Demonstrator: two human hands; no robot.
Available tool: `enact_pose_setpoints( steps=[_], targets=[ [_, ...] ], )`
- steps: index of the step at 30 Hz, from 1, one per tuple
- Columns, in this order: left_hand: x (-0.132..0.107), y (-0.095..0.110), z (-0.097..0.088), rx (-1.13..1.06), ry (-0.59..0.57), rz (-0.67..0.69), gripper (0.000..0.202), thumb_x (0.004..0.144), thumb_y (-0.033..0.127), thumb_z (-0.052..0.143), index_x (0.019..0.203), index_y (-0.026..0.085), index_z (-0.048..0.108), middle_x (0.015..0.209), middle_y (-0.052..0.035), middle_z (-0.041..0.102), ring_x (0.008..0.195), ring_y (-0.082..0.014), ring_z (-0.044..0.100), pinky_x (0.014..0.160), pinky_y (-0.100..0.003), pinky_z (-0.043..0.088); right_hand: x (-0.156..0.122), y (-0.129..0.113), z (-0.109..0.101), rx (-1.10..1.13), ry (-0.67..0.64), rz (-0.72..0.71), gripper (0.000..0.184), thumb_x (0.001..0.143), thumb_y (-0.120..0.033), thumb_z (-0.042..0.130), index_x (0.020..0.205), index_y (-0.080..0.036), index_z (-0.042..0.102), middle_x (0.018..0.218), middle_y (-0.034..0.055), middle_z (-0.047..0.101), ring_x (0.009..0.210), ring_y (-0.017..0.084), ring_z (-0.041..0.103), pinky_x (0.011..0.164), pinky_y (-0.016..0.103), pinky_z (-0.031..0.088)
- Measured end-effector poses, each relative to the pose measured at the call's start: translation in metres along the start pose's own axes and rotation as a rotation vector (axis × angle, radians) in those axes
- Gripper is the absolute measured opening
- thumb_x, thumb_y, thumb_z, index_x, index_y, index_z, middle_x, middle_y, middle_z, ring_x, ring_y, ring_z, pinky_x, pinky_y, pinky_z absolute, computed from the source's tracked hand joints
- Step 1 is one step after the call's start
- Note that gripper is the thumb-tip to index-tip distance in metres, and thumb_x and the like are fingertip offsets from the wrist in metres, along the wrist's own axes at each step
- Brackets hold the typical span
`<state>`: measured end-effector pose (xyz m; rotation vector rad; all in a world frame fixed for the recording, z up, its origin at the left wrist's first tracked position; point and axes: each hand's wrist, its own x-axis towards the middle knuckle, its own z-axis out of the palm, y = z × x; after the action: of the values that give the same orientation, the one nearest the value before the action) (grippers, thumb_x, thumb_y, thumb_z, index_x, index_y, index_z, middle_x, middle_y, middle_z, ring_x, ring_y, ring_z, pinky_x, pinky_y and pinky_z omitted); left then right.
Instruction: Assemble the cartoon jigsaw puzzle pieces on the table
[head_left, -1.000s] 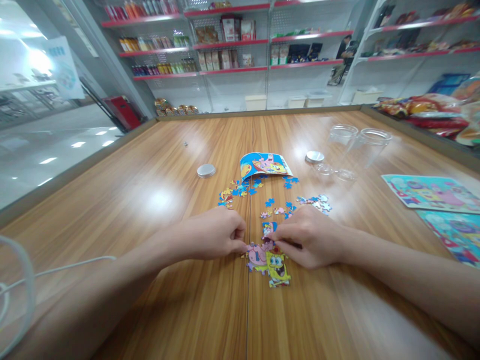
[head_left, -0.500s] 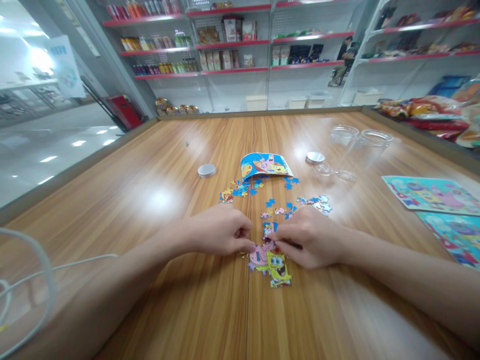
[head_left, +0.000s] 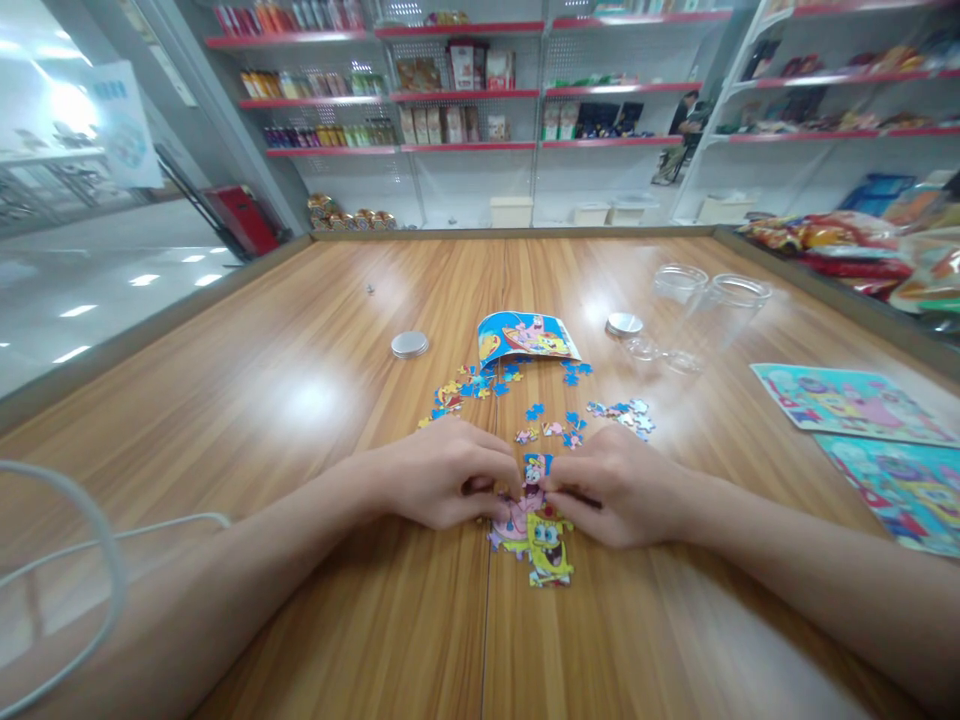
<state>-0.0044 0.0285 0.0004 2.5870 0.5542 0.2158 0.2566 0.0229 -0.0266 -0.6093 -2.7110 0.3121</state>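
Nearest, a white cable [head_left: 118, 575] loops over the left forearm's side of the wooden table [head_left: 390, 630]. The joined part of the puzzle [head_left: 549, 545] lies flat ahead of the person, across and just right of the table's seam, its yellow figure lowest and a pink figure beside and above it.

The left hand [head_left: 454, 475] curls in from the left, thumb and forefinger drawn together at the pink part. The right hand [head_left: 619, 487] meets the upper right edge with bent fingers. Whether either one grips a piece or only presses on the puzzle is not clear, as the fingertips hide the contact.

For a clean fit, the right hand would do best to steady the joined part, while the left lines up tab and notch, then presses straight down. Pushing sideways could buckle the joints, and the seam underneath might catch an edge.

Just beyond the hands lie loose pieces [head_left: 574, 424]; two printed sheets [head_left: 862, 403] overlap well to the right. Farther off stands a curved picture card [head_left: 529, 336], handy for checking colours, with a metal lid [head_left: 409, 345] to its left. Two clear jars [head_left: 739, 290] lie past the loose pieces, before the stocked shelves [head_left: 465, 92].
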Motion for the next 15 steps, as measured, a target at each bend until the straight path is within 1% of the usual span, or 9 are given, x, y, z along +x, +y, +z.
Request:
enact_pose_setpoints(
  steps=[3,7,9,11,13,15],
  targets=[
    [-0.0007,-0.0014,0.0009,-0.005,0.003,0.051,0.017,0.097,0.028,0.058,0.098,0.02,0.073,0.081,-0.0043,0.068,0.071,-0.0137,0.061,0.062,-0.026,0.041,-0.0009,-0.0001,-0.002,0.039,-0.008,-0.002,0.018,0.089,-0.023,0.054,0.074,-0.019,0.061,0.056,-0.0018,0.058,0.051,0.01,0.05,0.053,0.025,0.027],
    [-0.0023,-0.001,0.0035,0.058,0.041,0.072,0.02,0.096,0.028,0.057,0.092,0.021,0.075,0.078,-0.0043,0.063,0.064,-0.0131,0.056,0.058,-0.027,0.039,-0.0018,-0.0004,-0.0037,0.042,-0.01,-0.002,0.018,0.09,-0.022,0.054,0.075,-0.019,0.063,0.057,-0.0014,0.059,0.053,0.01,0.051,0.055,0.025,0.03],
    [-0.0023,-0.0005,0.0052,0.08,0.089,0.086,0.018,0.095,0.028,0.059,0.089,0.021,0.075,0.086,-0.006,0.064,0.067,-0.0129,0.056,0.059,-0.027,0.041,-0.002,-0.0004,-0.0038,0.041,-0.008,-0.007,0.016,0.089,-0.022,0.054,0.077,-0.019,0.064,0.058,-0.0018,0.059,0.053,0.01,0.052,0.055,0.025,0.03],
    [-0.0011,-0.0002,0.0064,0.084,0.137,0.117,0.014,0.092,0.027,0.062,0.088,0.02,0.074,0.103,-0.0085,0.066,0.078,-0.015,0.06,0.069,-0.029,0.047,-0.0022,-0.0005,-0.0039,0.031,-0.005,-0.003,0.014,0.089,-0.022,0.054,0.082,-0.019,0.066,0.059,-0.0024,0.06,0.052,0.01,0.051,0.055,0.024,0.03],
    [0.0007,0.0,0.0068,0.084,0.153,0.15,0.009,0.09,0.023,0.064,0.088,0.02,0.072,0.117,-0.0095,0.066,0.094,-0.0193,0.062,0.082,-0.033,0.05,-0.0024,-0.0007,-0.0044,0.003,0.003,0.021,0.012,0.09,-0.025,0.056,0.09,-0.02,0.067,0.059,-0.0033,0.06,0.052,0.01,0.051,0.054,0.024,0.029],
    [0.0024,0.0004,0.0066,0.074,0.146,0.171,0.007,0.089,0.02,0.063,0.088,0.02,0.07,0.122,-0.0096,0.065,0.104,-0.0224,0.06,0.091,-0.037,0.049,-0.0028,-0.001,-0.0054,-0.023,-0.001,0.052,0.015,0.09,-0.028,0.057,0.098,-0.021,0.068,0.06,-0.0032,0.061,0.053,0.011,0.052,0.055,0.025,0.03]
  ],
)
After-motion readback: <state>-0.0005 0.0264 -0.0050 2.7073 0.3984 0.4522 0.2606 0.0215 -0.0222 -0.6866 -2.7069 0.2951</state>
